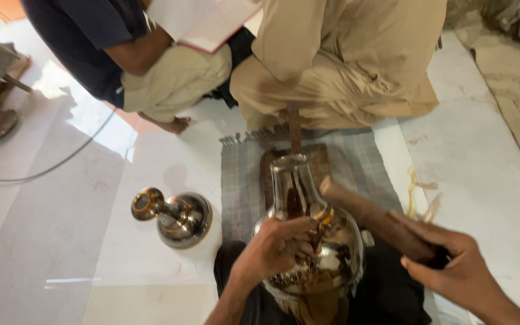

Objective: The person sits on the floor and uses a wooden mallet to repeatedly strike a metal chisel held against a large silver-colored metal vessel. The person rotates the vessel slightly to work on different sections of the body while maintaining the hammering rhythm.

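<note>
The left hand [278,247] presses its fingers closed against the round belly of a shiny metal vase [308,241], steadying it near the bottom centre of the scene. The vase lies tilted, its narrow neck and open mouth pointing toward the far side. The right hand [452,265] is clenched round the handle end of a wooden mallet [374,219], whose blurred head sits right at the vase's right shoulder; whether it touches the metal cannot be told. The vase rests over dark cloth [392,295], and beyond its mouth a brown wooden board [317,159] lies on a grey striped mat [362,162]. To the left, well apart on the pale tiled floor [91,241], a second metal vase [176,216] lies on its side. At the far side two people sit, one in beige clothes [344,60], another in a dark shirt [85,36] holding an open book [203,21].
</note>
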